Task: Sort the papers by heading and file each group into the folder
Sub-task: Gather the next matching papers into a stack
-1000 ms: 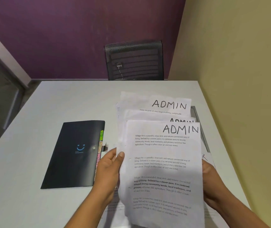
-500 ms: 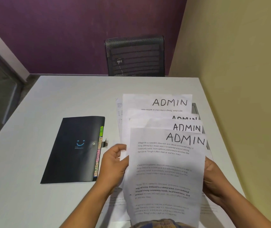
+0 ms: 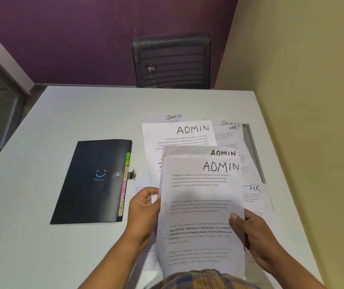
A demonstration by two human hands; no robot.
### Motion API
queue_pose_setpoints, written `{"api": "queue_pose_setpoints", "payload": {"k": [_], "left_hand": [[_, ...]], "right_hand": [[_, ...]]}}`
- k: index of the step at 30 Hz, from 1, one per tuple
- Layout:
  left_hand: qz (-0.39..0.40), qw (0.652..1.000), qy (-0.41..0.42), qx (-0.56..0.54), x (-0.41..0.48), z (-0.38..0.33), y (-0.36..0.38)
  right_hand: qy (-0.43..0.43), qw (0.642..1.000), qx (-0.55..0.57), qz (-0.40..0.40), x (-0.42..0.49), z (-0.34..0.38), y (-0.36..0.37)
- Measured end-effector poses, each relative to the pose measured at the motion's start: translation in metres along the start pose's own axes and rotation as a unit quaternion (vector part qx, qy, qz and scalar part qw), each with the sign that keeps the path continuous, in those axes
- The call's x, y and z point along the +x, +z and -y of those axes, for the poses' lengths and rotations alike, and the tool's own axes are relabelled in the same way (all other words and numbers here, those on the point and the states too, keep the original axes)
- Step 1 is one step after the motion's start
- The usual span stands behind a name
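Grip of left hand (image 3: 144, 209), right hand (image 3: 256, 236) on ADMIN sheets (image 3: 200, 205) above white table (image 3: 83, 113); purple wall (image 3: 83, 38) beyond.

A mesh chair (image 3: 171, 61) stands behind the white table (image 3: 41, 163), where a grey slab (image 3: 250, 147), perhaps a tray, lies.

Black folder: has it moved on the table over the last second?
No. The black folder sits as before against the table's far edge; only the camera view has shifted.
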State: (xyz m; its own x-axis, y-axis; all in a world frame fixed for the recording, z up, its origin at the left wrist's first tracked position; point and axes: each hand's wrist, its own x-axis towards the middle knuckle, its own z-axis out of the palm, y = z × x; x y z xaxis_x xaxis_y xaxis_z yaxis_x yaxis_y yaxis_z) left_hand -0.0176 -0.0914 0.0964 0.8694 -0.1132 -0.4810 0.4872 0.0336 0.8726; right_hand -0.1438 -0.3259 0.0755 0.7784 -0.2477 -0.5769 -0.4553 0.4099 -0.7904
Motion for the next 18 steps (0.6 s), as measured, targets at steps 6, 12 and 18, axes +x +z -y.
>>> {"api": "queue_pose_setpoints", "payload": {"k": [6, 12, 18], "left_hand": [[0.079, 0.995, 0.012, -0.055, -0.004, -0.014, 0.008], [0.126, 0.989, 0.053, 0.054, 0.002, -0.022, 0.01], [0.072, 0.987, 0.07, 0.128, 0.024, -0.019, 0.018]], "right_hand": [[-0.045, 0.997, -0.061, 0.005, 0.001, 0.012, 0.01], [-0.102, 0.981, -0.161, -0.04, 0.01, 0.034, 0.02], [-0.102, 0.977, -0.187, -0.027, 0.028, 0.038, 0.016]]}}
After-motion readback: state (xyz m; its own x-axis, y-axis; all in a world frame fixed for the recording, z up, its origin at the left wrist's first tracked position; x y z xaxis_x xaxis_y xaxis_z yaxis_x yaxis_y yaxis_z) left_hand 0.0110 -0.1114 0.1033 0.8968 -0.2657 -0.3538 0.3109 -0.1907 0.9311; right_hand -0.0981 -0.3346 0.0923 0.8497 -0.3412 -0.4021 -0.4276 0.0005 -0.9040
